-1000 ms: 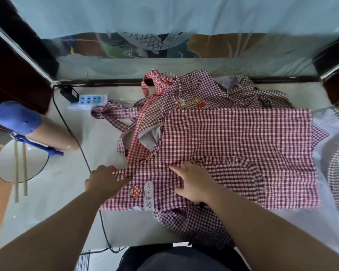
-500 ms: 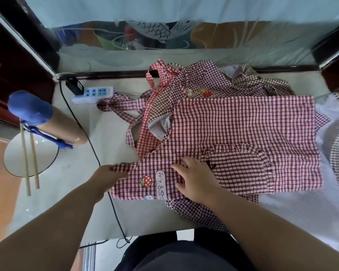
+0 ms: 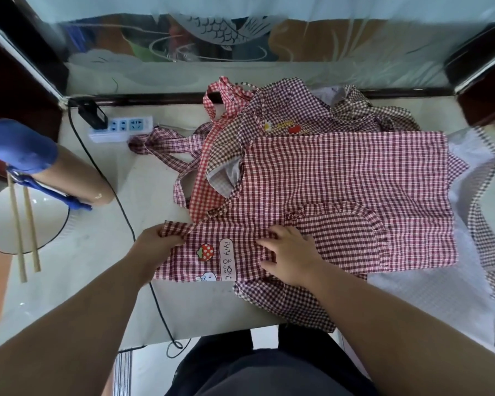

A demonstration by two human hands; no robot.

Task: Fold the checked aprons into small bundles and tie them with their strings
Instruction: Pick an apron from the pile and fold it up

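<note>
A dark red checked apron lies spread on the pale table, its bib with a strawberry patch pointing left. My left hand pinches the bib's upper left corner. My right hand presses flat on the cloth between the bib and the frilled pocket. Its strings trail to the upper left. More checked aprons lie heaped behind and under it.
A white power strip with a black cable lies at the back left. A tan cylinder with a blue cap rests by a white bowl with chopsticks. A white-lined apron spreads at right.
My left hand has closed on the bib corner and lifted it slightly. My right hand stays pressed on the apron. The camera has tilted, shifting the scene.
</note>
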